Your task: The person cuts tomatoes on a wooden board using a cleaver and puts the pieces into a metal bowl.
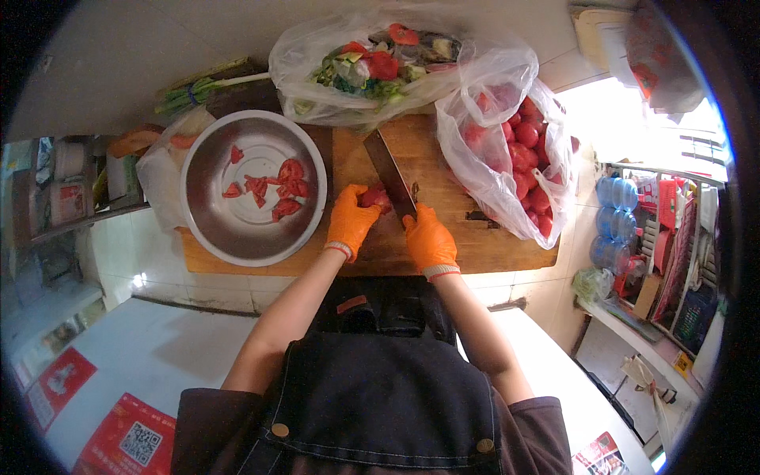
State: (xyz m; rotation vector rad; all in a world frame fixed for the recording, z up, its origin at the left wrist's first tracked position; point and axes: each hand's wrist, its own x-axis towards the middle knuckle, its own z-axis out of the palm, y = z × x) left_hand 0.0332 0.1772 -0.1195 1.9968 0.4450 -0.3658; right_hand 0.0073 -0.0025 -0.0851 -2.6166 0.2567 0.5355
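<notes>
Both of my hands wear orange rubber-coated gloves. My left hand [352, 221] steadies a tomato [376, 198] against the wooden cutting board [380, 246]. The handle of a cleaver [390, 172] is in my right hand [431, 242], its dark blade slanting away to the upper left, right beside the tomato. I cannot tell whether the edge is in the flesh. Left of my hands, a wide stainless steel bowl [205, 225] holds several cut tomato pieces [287, 189]. On the right, an open clear plastic bag [457, 133] is full of whole tomatoes [525, 155].
Behind the board lies a clear plastic bag of vegetable scraps [380, 71]. Green onions [187, 95] rest at the back left, against the wall. Shelves [77, 214] stand at the left; large blue water bottles [616, 222] and a crowded rack [683, 237] are at the right.
</notes>
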